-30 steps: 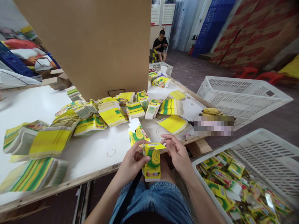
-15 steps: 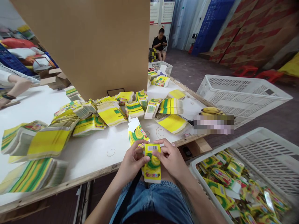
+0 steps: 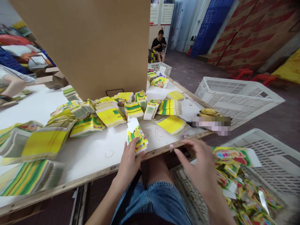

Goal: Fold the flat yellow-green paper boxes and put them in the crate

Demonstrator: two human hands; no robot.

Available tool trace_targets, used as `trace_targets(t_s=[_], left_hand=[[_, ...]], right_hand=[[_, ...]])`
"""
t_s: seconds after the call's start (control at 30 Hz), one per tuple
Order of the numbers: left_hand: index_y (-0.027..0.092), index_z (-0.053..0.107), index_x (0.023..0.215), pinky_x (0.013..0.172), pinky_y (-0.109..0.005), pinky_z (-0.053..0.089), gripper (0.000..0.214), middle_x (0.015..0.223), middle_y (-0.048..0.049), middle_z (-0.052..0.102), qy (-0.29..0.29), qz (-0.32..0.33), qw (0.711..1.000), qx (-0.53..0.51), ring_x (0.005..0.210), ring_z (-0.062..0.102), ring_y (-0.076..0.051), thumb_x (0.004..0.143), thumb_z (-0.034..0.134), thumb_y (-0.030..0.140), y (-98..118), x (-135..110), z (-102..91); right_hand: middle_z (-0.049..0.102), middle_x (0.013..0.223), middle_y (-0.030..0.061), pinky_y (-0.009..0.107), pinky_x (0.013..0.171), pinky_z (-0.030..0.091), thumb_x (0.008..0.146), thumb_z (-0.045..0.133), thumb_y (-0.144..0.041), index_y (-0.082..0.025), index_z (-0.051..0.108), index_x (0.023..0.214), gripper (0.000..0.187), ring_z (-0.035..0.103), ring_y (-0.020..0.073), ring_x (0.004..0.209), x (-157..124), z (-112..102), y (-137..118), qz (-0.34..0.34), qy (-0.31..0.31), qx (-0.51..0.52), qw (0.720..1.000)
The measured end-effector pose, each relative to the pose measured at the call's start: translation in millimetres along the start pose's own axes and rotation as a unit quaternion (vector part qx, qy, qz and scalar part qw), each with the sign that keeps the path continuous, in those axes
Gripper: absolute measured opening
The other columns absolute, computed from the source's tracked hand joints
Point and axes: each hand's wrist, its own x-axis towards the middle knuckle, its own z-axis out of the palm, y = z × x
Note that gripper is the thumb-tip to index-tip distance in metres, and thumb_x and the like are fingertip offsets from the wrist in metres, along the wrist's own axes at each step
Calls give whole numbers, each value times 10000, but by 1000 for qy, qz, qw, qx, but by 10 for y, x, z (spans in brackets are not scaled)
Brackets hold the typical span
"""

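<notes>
At eight o'clock, a white tabletop [image 3: 93, 151] with a wooden edge. Dark floor [image 3: 187, 67] spreads at one. Posters [image 3: 167, 14] hang on a pale wall [image 3: 154, 29] at twelve; red-striped cartons [image 3: 253, 37] rise at two, above red stools [image 3: 241, 74].

- On the flat white worktop [image 3: 86, 150], a tall brown cardboard panel [image 3: 105, 47] stands behind a row of yellow-and-green paper-card stacks [image 3: 110, 115].
- Left of that row lie more stacks, a yellow-and-green striped stack [image 3: 25, 178] nearest the front edge.
- Before the row, near the front edge, lies a yellow-and-green folded carton [image 3: 138, 132], the left hand [image 3: 130, 158] at its near end.
- Right of the worktop, a white slatted plastic crate [image 3: 274, 156] holds yellow-and-green printed cartons [image 3: 253, 200]; a loose green-and-yellow carton [image 3: 234, 154] is over them, just beyond the right hand [image 3: 201, 164].
- Behind that crate stands a white rectangular plastic basket [image 3: 246, 104]; curved yellow bananas [image 3: 209, 112] lie between it and the stacks.
</notes>
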Motion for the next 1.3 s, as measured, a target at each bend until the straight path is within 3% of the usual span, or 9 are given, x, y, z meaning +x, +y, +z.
trace_targets(t_s=[0.13,0.27,0.4,0.5,0.63,0.7,0.93,1.13,1.3], left_hand=[[225,472,1308,1196,-557,143,429,1291,-109,634,-31,33,999,6,1264,546,-264,889,555,259,-41,-9,30],[236,527,1246,1201,-560,113,358,1268,-93,650,-52,50,997,-19,1256,553,-252,889,542,211,-29,-11,-24],[230,521,1262,1167,-508,257,380,1325,-113,589,27,27,992,-117,1299,504,-260,887,572,258,-24,-13,-53],[216,491,1285,1107,-443,371,455,1365,-126,549,114,-11,953,-280,1318,478,-263,867,619,341,3,13,-27],[197,581,1233,1018,-405,460,482,1308,-123,619,-15,-79,870,-486,1225,566,-279,831,653,453,110,42,-21],[182,629,1198,977,-393,487,501,1258,-126,656,-58,-98,841,-530,1173,603,-288,802,677,486,180,38,-40],[172,690,1122,919,-361,506,418,1169,-122,705,-64,-69,841,-533,1101,639,-281,778,727,407,275,24,-36],[158,672,1070,836,-344,532,344,987,-78,750,-25,-109,840,-531,965,685,-247,790,721,350,265,29,57],[171,582,1131,785,-318,535,380,958,-59,738,-4,-117,872,-475,914,686,-225,815,690,354,275,21,60]], right_hand=[[706,940,70,416,833,406,790,639,-356,-215,635,1027,276,570,241,792,39,772,-123,92,-120,178,972],[670,736,14,353,731,434,688,683,-260,-207,651,949,269,548,204,678,84,1228,-196,161,-131,311,927],[675,778,41,321,658,486,750,637,-363,-176,628,943,268,599,190,688,85,1151,-146,196,-123,374,898],[704,818,54,326,715,523,739,673,-409,-173,643,936,309,646,196,769,36,977,-158,236,-132,444,854],[737,850,64,357,793,528,648,815,-388,-174,694,912,361,673,211,814,-81,822,-279,309,-199,558,744],[745,860,68,371,819,527,651,829,-396,-177,706,906,358,682,221,835,-133,788,-331,316,-222,571,724],[749,914,87,393,869,525,692,805,-462,-169,715,929,388,681,248,907,-167,700,-376,284,-230,542,757],[735,841,84,380,733,554,710,778,-499,-156,696,892,397,673,239,759,-203,658,-405,266,-240,509,783],[682,711,48,327,633,530,784,694,-523,-168,643,798,358,622,204,651,-278,707,-380,222,-204,440,846]])
